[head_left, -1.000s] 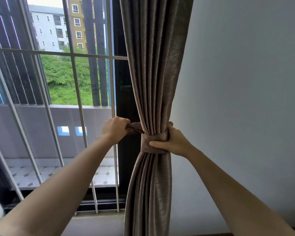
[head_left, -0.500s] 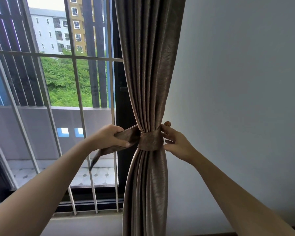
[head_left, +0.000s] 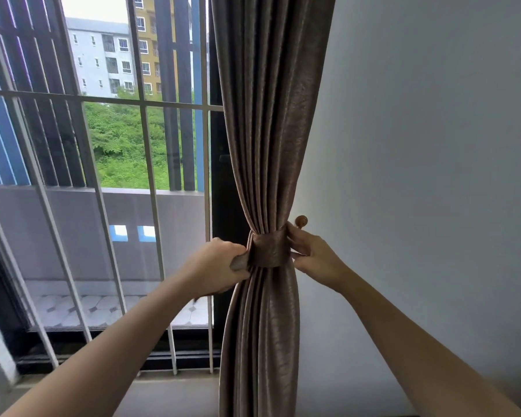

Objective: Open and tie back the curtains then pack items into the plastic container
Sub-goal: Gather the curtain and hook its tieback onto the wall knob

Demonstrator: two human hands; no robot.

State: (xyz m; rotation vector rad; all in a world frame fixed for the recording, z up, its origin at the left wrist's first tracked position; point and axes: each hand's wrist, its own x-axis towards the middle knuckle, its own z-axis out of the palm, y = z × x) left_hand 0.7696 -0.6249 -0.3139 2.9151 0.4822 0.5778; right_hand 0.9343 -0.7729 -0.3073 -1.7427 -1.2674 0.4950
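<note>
wall (head_left: 418, 145): right.
barred window (head_left: 151, 206): left.
curtain (head_left: 268, 130): brown, gathered at centre, between both.
left hand (head_left: 217, 266): curled round the loose left end of the tieback (head_left: 268, 249).
right hand (head_left: 313, 254): pinching its right edge.
knob (head_left: 301, 220): on wall, just above right hand.

no readable text, no labels, no brands, no numbers, no signs on anything in view

Gripping the loose end of the tieback (head_left: 268, 251) in the left hand (head_left: 220, 263), tight against the gathered brown curtain (head_left: 271, 130). Pinching its right edge with the right hand (head_left: 313, 254), just below a round wall knob (head_left: 301, 220), beside a barred window (head_left: 118, 145).
</note>
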